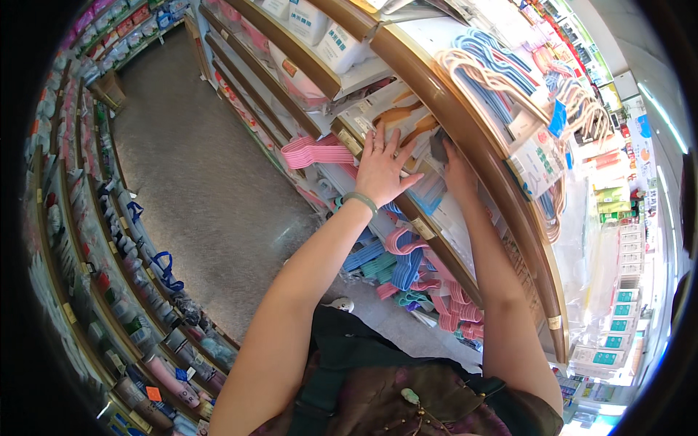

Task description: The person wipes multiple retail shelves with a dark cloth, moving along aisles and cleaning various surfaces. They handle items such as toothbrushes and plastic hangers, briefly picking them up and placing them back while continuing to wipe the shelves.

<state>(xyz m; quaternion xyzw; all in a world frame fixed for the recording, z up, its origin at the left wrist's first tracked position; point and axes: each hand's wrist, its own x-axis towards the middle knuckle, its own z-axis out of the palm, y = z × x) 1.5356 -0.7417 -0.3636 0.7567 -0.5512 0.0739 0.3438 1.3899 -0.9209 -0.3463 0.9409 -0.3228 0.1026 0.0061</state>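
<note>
Between two shelf boards, my left hand (pixel 383 168) lies palm down with its fingers spread at the edge of a shelf (pixel 417 218), near wooden utensils (pixel 398 115). A ring and a bangle are on it. My right hand (pixel 457 171) reaches in under the upper shelf board (pixel 469 114). Its fingers touch a dark grey item (pixel 438 145), and whether they grip it cannot be told. Clear plastic packs with blue parts (pixel 428 193) lie between the hands. A bundle of pink hangers (pixel 313 152) juts out left of my left hand.
Blue hangers (pixel 406 267) and pink hangers (pixel 461 300) crowd the lower shelf. More hangers (pixel 491 71) lie on the top shelf beside a white package (pixel 540 163). White packs (pixel 338 46) stand at upper centre. Across the aisle floor (pixel 218 163) runs another stocked shelf unit (pixel 112 245).
</note>
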